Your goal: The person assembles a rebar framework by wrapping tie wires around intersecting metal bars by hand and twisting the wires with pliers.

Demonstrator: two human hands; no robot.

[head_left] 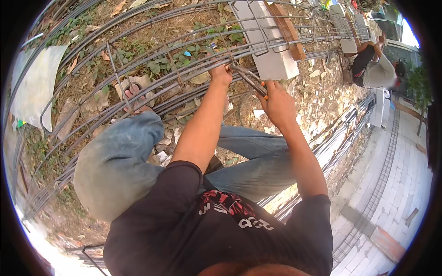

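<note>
My right hand [278,106] is closed around the orange-tipped handles of a pair of end-cutting pincers [250,79]. The pincers' jaws meet the steel bars where a stirrup crosses them. Just left of the jaws, my left hand [221,74] is closed at the rebar [193,67], its fingers partly hidden by the bars. Long bars and square wire stirrups [120,76] form a cage across the ground in front of me. A pale grey block [271,50] lies under the cage beside the pincers, with a brown wooden piece [289,32] along it.
My foot [136,94] is close to the bars on the left. A bundle of rods [340,133] runs along the right. Another person [375,69] crouches at the cage's far right end. A pale sheet [37,85] lies at left; block paving [391,184] spreads at right.
</note>
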